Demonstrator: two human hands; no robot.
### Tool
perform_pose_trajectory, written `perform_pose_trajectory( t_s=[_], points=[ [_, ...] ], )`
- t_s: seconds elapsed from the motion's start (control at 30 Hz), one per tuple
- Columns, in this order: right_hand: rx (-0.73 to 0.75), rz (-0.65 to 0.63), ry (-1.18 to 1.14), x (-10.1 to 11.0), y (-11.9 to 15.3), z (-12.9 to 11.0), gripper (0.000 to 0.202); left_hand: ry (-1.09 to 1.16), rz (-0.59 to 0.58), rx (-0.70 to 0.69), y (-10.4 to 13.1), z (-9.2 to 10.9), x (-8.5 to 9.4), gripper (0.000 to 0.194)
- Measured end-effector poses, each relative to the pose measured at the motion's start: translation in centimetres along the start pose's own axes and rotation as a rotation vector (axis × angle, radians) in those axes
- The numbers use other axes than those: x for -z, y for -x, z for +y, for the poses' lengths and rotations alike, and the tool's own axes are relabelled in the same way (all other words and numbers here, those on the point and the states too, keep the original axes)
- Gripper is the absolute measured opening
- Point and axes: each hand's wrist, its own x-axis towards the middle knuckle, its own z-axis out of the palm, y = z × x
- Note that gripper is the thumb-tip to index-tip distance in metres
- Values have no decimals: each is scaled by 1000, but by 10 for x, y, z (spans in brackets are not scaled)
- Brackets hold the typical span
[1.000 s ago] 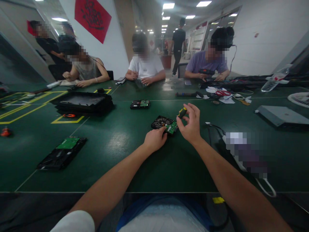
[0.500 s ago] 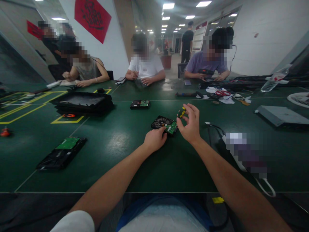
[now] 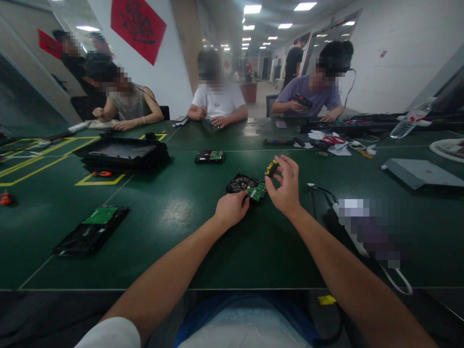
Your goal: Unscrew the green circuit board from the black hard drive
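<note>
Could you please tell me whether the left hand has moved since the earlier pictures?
No: the left hand shows no shift against the untouched drive beyond it.

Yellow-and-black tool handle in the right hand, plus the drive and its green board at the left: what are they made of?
Tool handle: probably moulded plastic, given its two bold colours; rubbery grip parts are possible, but texture is too small to tell.
Drive body: likely metal, dark, judging by its rigid, contoured casing.
Green board: probably coated fibreglass, from its flat green face with pale markings.

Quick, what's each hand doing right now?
Left hand: closed, holding the near edge of the drive.
Right hand: closed, fingertips holding the yellow-black tool.
</note>
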Motion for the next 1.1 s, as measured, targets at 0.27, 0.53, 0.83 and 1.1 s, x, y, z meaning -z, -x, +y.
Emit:
perform_pose_trajectory(
  t_s=[0.27,0.53,0.83,1.1],
  points=[
    [1,13,39,1,0,2,65,-17,-24,25,0,3,1,42],
    [13,32,44,0,0,3,65,-17,-29,16,-2,-1,-3,45],
    [10,-6,-18,-1,0,0,64,-47,-46,21,-3,-2,-7,48],
    [19,-11,8,0,1,0,65,-90,-75,36,-2,3,-2,52]
  ],
)
